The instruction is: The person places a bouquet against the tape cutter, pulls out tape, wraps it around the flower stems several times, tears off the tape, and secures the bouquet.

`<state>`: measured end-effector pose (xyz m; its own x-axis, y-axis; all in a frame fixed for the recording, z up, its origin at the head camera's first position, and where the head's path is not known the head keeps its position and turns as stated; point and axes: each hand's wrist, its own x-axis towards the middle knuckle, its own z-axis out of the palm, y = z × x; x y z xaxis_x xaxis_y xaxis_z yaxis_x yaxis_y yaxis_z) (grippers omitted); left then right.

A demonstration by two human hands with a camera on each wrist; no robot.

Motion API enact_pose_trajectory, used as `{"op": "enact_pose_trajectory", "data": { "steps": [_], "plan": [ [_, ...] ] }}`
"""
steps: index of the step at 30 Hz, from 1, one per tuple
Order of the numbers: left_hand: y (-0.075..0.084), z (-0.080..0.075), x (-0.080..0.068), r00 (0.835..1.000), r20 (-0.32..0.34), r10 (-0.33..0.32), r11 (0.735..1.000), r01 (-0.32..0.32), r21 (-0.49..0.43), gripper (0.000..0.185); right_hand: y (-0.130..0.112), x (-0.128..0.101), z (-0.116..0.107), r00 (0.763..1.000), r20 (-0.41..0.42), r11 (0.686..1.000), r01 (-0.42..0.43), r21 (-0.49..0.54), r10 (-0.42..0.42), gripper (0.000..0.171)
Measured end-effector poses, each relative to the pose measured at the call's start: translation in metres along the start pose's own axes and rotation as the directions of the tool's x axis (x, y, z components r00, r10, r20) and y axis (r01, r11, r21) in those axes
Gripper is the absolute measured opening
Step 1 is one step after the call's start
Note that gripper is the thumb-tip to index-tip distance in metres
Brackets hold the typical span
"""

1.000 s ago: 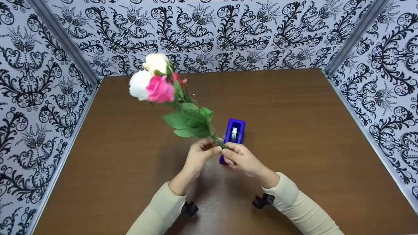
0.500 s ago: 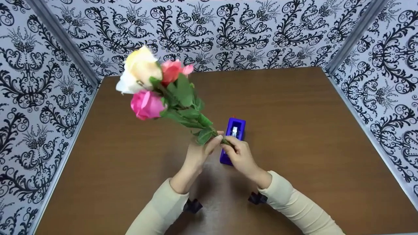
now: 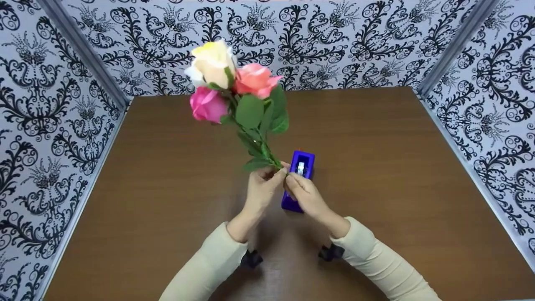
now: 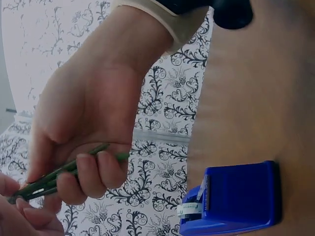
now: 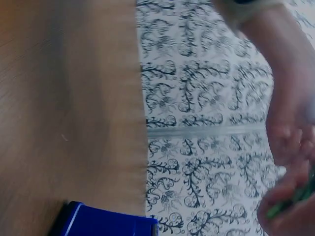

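Observation:
A bunch of roses [image 3: 250,110] in cream, white, hot pink and coral leans up and to the left above the table. My left hand [image 3: 262,190] grips the green stems below the leaves. In the left wrist view its fingers curl round the stems [image 4: 42,184]. My right hand [image 3: 308,198] meets it at the stems, thumb and fingers pinching there. Behind the right hand stands a blue tape dispenser [image 3: 301,159], partly covered by it. The left wrist view shows the dispenser's roll of tape [image 4: 189,210].
The brown wooden table [image 3: 397,167] is enclosed on three sides by patterned black-and-white walls [image 3: 284,42]. Grey metal strips [image 3: 455,46] run along the corners. Dark wrist mounts [image 3: 332,252] hang below both cuffs.
The roses swung left and turned, then came back right and higher, the coral bloom now showing fully. Both hands moved slightly up, staying at the stems. The dispenser has not moved.

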<state>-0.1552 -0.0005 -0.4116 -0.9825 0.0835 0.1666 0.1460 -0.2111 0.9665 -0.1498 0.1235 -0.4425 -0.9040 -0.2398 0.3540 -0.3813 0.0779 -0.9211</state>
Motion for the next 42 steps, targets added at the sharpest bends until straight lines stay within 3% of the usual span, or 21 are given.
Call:
{"op": "enact_pose_trajectory", "data": {
  "steps": [3, 6, 8, 11, 13, 16, 18, 19, 21, 23, 25, 27, 29, 31, 33, 38, 42],
  "plan": [
    [0.001, -0.001, 0.001, 1.000, 0.015, -0.024, 0.999, 0.024, 0.032, 0.020, 0.000, 0.003, -0.002, 0.999, 0.008, 0.999, 0.048, -0.021, -0.048, 0.025],
    [0.001, 0.001, 0.002, 1.000, -0.005, -0.030, 0.995, 0.030, 0.095, 0.022, -0.007, 0.002, 0.002, 0.990, -0.042, 0.981, 0.125, -0.146, -0.132, 0.021],
    [0.000, 0.002, 0.002, 0.998, -0.018, -0.056, 0.993, 0.057, 0.108, 0.023, -0.010, 0.002, 0.005, 0.976, -0.081, 0.950, 0.176, -0.258, -0.202, 0.018],
    [-0.001, 0.003, 0.002, 0.996, -0.009, -0.085, 0.992, 0.085, 0.095, 0.026, -0.005, 0.002, 0.006, 0.944, -0.112, 0.877, 0.240, -0.417, -0.311, 0.016],
    [-0.003, 0.004, 0.002, 0.998, -0.003, -0.068, 0.989, 0.068, 0.130, 0.027, 0.005, 0.003, 0.005, 0.933, -0.094, 0.826, 0.258, -0.502, -0.348, 0.011],
    [-0.008, 0.005, 0.004, 0.999, 0.001, -0.042, 0.986, 0.042, 0.164, 0.029, 0.009, 0.002, 0.007, 0.947, -0.052, 0.758, 0.220, -0.614, -0.317, 0.003],
    [-0.012, 0.005, 0.005, 0.999, 0.004, -0.039, 0.987, 0.038, 0.156, 0.030, 0.008, 0.001, 0.009, 0.973, -0.029, 0.753, 0.157, -0.639, -0.228, 0.002],
    [-0.015, 0.005, 0.005, 0.999, 0.008, -0.034, 0.988, 0.032, 0.149, 0.031, 0.007, 0.001, 0.009, 0.986, -0.021, 0.777, 0.117, -0.618, -0.165, 0.005],
    [-0.019, 0.004, 0.005, 0.999, 0.008, -0.031, 0.991, 0.030, 0.131, 0.030, 0.005, 0.001, 0.010, 0.999, -0.002, 0.857, 0.026, -0.514, -0.032, 0.011],
    [-0.022, 0.002, 0.006, 1.000, 0.007, -0.009, 0.988, 0.008, 0.152, 0.029, 0.004, 0.002, 0.009, 0.994, 0.051, 0.952, -0.072, -0.297, 0.091, 0.019],
    [-0.024, 0.000, 0.006, 1.000, 0.009, 0.000, 0.986, -0.002, 0.168, 0.028, 0.003, 0.004, 0.007, 0.976, 0.127, 0.983, -0.171, -0.067, 0.178, 0.025],
    [-0.023, -0.001, 0.006, 1.000, 0.006, -0.018, 0.985, 0.017, 0.172, 0.027, 0.003, 0.005, 0.003, 0.946, 0.218, 0.947, -0.276, 0.163, 0.238, 0.027],
    [-0.021, -0.001, 0.005, 0.999, 0.009, -0.041, 0.986, 0.039, 0.159, 0.027, 0.006, 0.005, 0.000, 0.913, 0.310, 0.869, -0.366, 0.334, 0.266, 0.026],
    [-0.020, -0.001, 0.005, 0.998, 0.025, -0.052, 0.989, 0.048, 0.138, 0.027, 0.008, 0.006, -0.004, 0.891, 0.373, 0.796, -0.417, 0.438, 0.261, 0.021],
    [-0.019, -0.002, 0.005, 0.997, 0.040, -0.059, 0.991, 0.054, 0.125, 0.027, 0.012, 0.006, -0.005, 0.882, 0.418, 0.759, -0.422, 0.495, 0.218, 0.019],
    [-0.017, -0.003, 0.002, 0.999, -0.022, -0.032, 0.958, 0.037, 0.284, 0.026, 0.019, 0.005, -0.002, 0.902, 0.412, 0.783, -0.348, 0.516, 0.130, 0.019],
    [-0.020, -0.005, 0.002, 0.984, -0.128, 0.121, 0.899, -0.054, 0.436, 0.020, 0.022, 0.004, 0.004, 0.947, 0.295, 0.851, -0.260, 0.456, 0.131, 0.023]
  ]
}}
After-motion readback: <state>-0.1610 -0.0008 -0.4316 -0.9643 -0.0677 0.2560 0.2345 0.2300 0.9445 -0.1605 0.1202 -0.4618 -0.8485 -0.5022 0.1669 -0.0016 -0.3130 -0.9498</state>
